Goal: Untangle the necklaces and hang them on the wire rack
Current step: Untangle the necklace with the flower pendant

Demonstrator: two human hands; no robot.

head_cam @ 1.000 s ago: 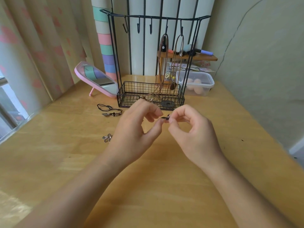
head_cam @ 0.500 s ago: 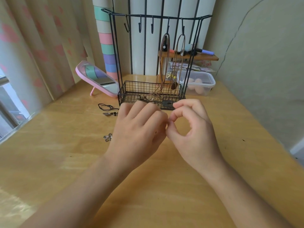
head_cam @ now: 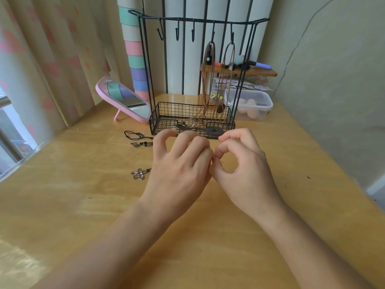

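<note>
Left hand (head_cam: 179, 170) rolled knuckles-up — fingers curled, right hand (head_cam: 243, 170) pinched thumb-to-forefinger, held thing hidden.

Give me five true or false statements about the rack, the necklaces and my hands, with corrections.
1. Two brown cord necklaces hang from hooks on the wire rack. True.
2. The flower pendant lies inside the rack's basket. False: it lies on the table, left of the left hand.
3. The pink mirror stands left of the rack. True.
4. The hands rest far apart. False: the left hand and right hand meet fingertip to fingertip in front of the basket.
5. Every hook holds a necklace. False: the three left hooks are bare.
</note>
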